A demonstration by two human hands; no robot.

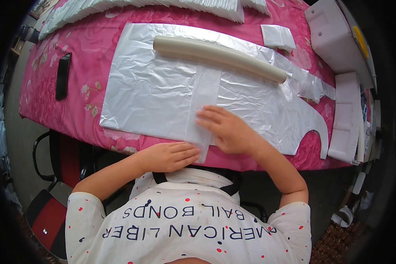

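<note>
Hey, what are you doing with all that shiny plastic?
A person's left hand rests at the near end of a pale, see-through strip, while the right hand has its fingers on it farther up. The strip lies across a shiny plastic sheet on a pink cloth. A long beige tube lies across the sheet.
</note>
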